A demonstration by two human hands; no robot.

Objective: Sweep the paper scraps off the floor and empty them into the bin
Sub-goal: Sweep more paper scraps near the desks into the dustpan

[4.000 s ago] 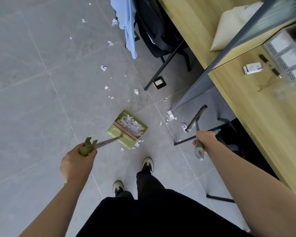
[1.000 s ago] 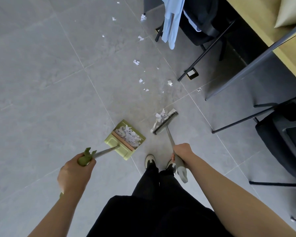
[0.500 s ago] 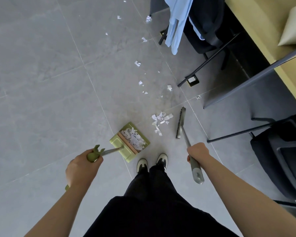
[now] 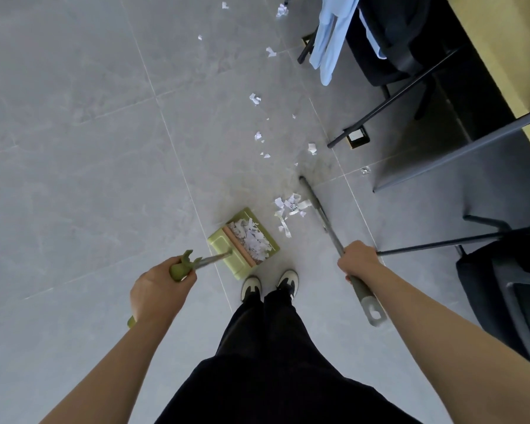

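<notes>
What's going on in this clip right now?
A person is sweeping torn paper off a grey tile floor. The left hand grips the green dustpan by its long handle; the pan sits on the floor, already holding scraps. The right hand holds the broom, whose head rests beside a small pile of scraps just outside the pan's mouth. More loose scraps trail farther away toward the chairs. No bin is in view.

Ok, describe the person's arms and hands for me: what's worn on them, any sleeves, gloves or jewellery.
Both forearms are bare as far as the frame shows; no sleeve reaches into view. The left hand and right hand wear no gloves, and no watch, ring or bracelet shows on the visible sides. Below, the person wears black trousers and dark shoes with pale toe caps.
</notes>
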